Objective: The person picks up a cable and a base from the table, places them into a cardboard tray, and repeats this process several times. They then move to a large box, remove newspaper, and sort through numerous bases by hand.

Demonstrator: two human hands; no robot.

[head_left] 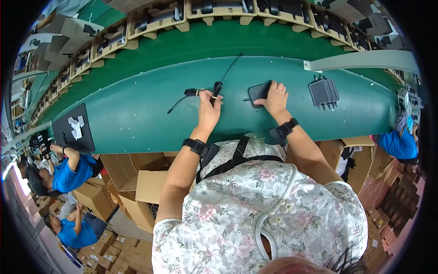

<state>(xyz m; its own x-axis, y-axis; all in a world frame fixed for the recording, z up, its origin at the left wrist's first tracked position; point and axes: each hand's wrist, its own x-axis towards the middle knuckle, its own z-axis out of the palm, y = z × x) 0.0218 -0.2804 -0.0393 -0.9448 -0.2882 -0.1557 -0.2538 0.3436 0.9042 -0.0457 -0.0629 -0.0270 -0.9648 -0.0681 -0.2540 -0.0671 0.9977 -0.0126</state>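
L hand (209, 108) at ctr of green conveyor belt (137, 114), fingers curled shut on plug end of a black cable (216, 87); its coiled bundle, tied w/ a light band, lies just at 9 o'clock of the hand, loose tail running to 1 o'clock. R hand (275, 98) just at 3 o'clock of L, fingers spread flat, pressing on a black rectangular device (258, 93) lying on belt; no closed grip. Stack of dark square adapters (323, 92) at 3 o'clock of R hand, apart from it. Black mat w/ white pieces (73, 128) far at 9 o'clock by near belt edge. Tan pulp trays (155, 20) w/ black parts line far edge, 12 o'clock. Brown cartons (150, 185) under near edge, 7 o'clock. Bare belt between mat and cable.
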